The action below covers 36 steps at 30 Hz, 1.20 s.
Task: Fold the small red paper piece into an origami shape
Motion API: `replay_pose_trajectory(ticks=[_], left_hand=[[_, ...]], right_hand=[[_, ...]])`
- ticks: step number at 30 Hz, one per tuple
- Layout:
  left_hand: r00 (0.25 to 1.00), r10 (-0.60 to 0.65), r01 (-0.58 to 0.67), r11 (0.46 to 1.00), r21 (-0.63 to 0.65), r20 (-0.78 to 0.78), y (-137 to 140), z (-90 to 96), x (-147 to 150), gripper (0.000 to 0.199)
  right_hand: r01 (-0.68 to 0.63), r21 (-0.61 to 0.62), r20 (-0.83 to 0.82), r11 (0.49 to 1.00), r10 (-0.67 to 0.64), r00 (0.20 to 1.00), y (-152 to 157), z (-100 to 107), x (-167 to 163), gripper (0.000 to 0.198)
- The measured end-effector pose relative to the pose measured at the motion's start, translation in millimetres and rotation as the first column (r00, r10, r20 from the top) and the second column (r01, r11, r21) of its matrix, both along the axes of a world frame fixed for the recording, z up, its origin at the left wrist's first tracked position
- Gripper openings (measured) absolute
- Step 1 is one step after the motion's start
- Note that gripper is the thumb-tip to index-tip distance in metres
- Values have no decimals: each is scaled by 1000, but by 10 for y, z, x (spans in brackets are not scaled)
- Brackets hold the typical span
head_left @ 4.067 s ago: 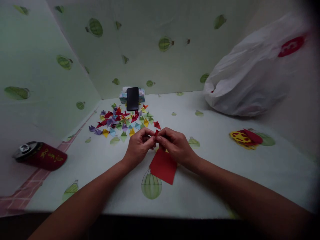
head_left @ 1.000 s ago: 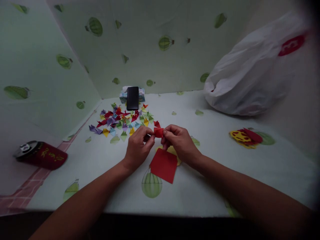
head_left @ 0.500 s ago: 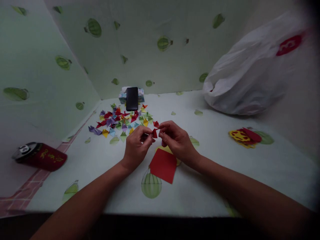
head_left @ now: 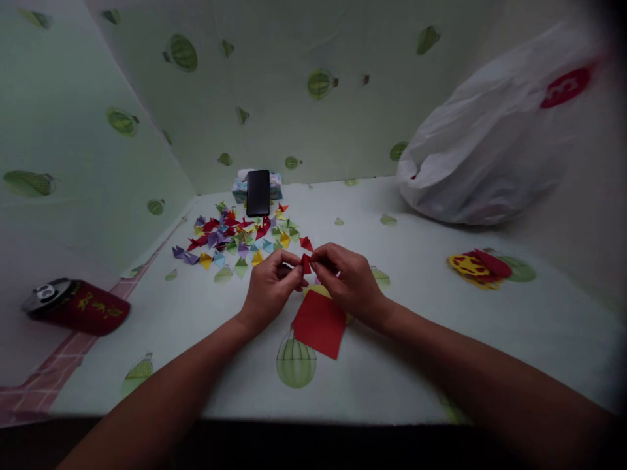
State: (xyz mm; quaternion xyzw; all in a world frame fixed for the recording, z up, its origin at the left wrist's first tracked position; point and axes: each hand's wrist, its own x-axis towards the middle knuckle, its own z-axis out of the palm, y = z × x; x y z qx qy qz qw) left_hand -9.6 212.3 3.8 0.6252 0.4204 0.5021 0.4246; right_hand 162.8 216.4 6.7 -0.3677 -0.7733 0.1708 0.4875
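Between my two hands is a small piece of folded red paper (head_left: 306, 264). My left hand (head_left: 272, 282) pinches its left side. The thumb and forefinger of my right hand (head_left: 347, 275) close on its right edge. Below them lies a square red sheet of paper (head_left: 320, 325), partly over yellow paper (head_left: 318, 290) that my right hand partly hides. Just beyond my fingertips sits a red folded paper piece (head_left: 306, 243). A pile of folded paper cranes (head_left: 240, 236) in several colours spreads to the left of it.
A black phone (head_left: 258, 193) leans on a tissue box (head_left: 240, 188) at the back. At far left a red drink can (head_left: 81, 307) lies tilted. On the right are a bulging white plastic bag (head_left: 470, 150) and yellow and red paper cut-outs (head_left: 470, 266).
My right fingers have come in to the folded red paper and now grip its edge; earlier they were slightly apart from it. The things on the table have stayed put.
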Motion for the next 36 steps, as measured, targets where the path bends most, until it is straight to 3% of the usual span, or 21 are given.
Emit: replay_pose_trajectory(ticks=[4, 16, 33, 36], left_hand=[[999, 12, -8, 995, -95, 42, 1, 55, 8, 13], [998, -53, 50, 995, -85, -42, -13, 25, 3, 13], [1000, -7, 3, 990, -144, -23, -16, 58, 16, 16], [999, 27, -19, 982, -190, 41, -8, 65, 18, 20]], right_hand=[[-8, 47, -16, 999, 8, 1000, 7, -17, -6, 11], [57, 164, 112, 985, -76, 991, 39, -31, 35, 13], [45, 178, 27, 983, -50, 998, 31, -41, 6, 19], [49, 165, -2, 985, -50, 999, 27, -28, -1, 20]])
